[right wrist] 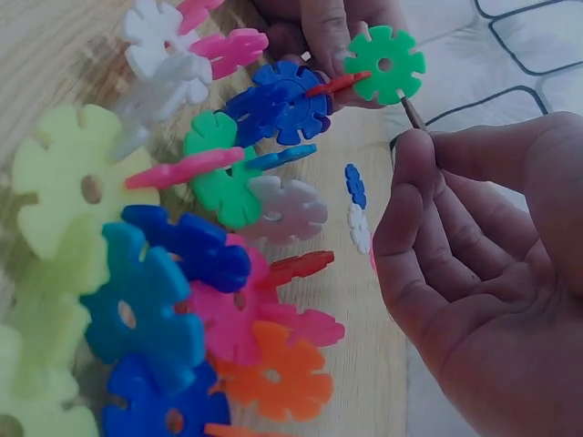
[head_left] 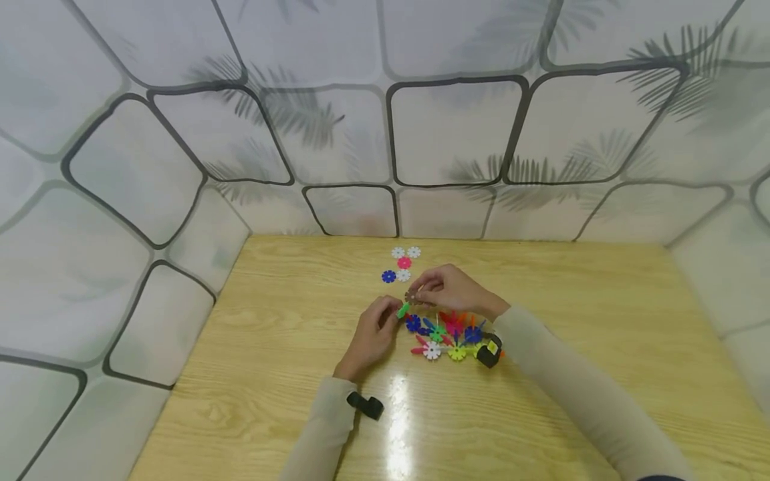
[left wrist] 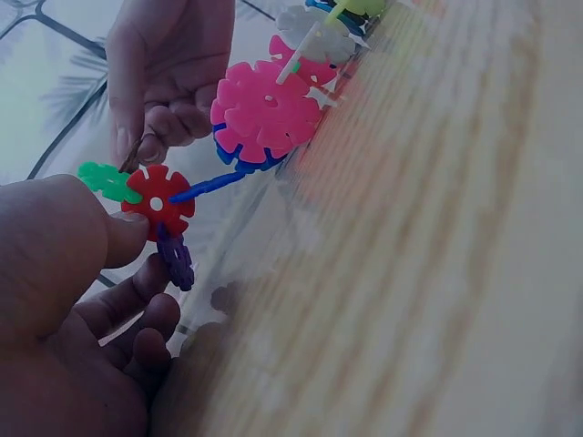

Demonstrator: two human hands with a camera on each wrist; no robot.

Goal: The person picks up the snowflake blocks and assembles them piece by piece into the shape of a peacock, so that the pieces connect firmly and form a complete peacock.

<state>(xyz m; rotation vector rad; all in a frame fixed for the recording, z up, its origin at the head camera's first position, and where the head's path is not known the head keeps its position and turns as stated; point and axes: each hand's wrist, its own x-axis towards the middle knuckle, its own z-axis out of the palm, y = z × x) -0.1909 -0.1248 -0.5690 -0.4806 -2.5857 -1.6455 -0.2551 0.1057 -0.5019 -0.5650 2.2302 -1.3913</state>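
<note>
My left hand (head_left: 371,334) grips the end of a cluster of joined notched plastic discs. In the left wrist view its thumb lies against a red disc (left wrist: 171,215), and its fingers are at a purple disc (left wrist: 178,262). A bright green disc (right wrist: 404,69) is slotted into the red one. My right hand (head_left: 450,288) pinches a brown disc (head_left: 412,297) between thumb and forefinger. In the right wrist view the brown disc is edge-on, its edge meeting the green disc's rim. How deep it sits in the slot, I cannot tell.
The rest of the cluster, with a yellow disc (head_left: 457,357) and a white disc (head_left: 426,355), lies on the wooden table (head_left: 289,401) below my right forearm. Loose blue (head_left: 387,278), pink (head_left: 404,266) and white discs lie farther back, toward the patterned wall (head_left: 457,133).
</note>
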